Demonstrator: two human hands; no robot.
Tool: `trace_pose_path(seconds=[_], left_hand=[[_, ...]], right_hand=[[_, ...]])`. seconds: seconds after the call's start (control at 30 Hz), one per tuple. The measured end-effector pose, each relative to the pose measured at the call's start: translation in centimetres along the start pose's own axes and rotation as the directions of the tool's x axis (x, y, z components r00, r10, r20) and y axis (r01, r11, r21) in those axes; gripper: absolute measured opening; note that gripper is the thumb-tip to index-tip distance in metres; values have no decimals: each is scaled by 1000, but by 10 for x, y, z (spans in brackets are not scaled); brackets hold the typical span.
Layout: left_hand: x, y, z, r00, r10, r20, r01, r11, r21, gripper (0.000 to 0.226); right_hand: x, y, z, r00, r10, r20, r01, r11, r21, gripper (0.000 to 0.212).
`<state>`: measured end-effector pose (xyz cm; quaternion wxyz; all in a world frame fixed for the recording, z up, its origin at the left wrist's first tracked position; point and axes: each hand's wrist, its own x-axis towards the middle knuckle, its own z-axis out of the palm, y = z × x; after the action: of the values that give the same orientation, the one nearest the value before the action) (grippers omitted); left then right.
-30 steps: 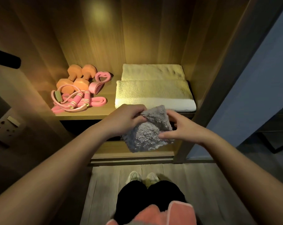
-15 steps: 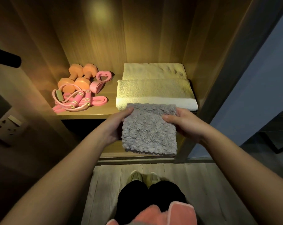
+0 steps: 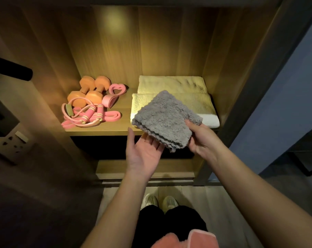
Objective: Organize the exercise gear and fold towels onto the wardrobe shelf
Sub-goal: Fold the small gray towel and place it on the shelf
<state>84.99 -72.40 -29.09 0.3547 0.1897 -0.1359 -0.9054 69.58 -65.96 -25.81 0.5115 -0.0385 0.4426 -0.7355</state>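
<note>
From my end the shelf (image 3: 123, 126) is pretty split. Dumbbells (image 3: 87, 92), jump rope (image 3: 83, 117) and pink bands (image 3: 114, 97) crowd the left, and the folded cream towels (image 3: 196, 104) fill the right, tight against the side wall (image 3: 221, 68). There's a narrow bare strip between them and open air above the towels.

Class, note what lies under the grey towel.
The left hand, palm up, fingertips hidden beneath the grey towel; right hand grips it. Part of the front cream towel is covered.

Views: one, wide-angle, worn on the person's head.
Facing: forward and down, into the lit wardrobe shelf (image 3: 101, 130).
Nearness: close, standing just before the shelf; shoes (image 3: 169, 202) show near the frame's bottom.
</note>
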Motion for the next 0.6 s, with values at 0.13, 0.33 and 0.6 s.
trace_pose_path(seconds=[0.13,0.33,0.6], left_hand=[[14,-10,19,991,96,-96,-59,940,336,40],[44,19,17,955,287,-74,-106,565,818,20],[127,64,18,983,181,-14,-25,213,977,9]], right_hand=[[6,9,2,992,-120,-43,116,990,-76,21],[17,-10,-12,998,62,17,-60,995,-84,32],[96,-31,15,992,-122,21,90,600,-795,20]])
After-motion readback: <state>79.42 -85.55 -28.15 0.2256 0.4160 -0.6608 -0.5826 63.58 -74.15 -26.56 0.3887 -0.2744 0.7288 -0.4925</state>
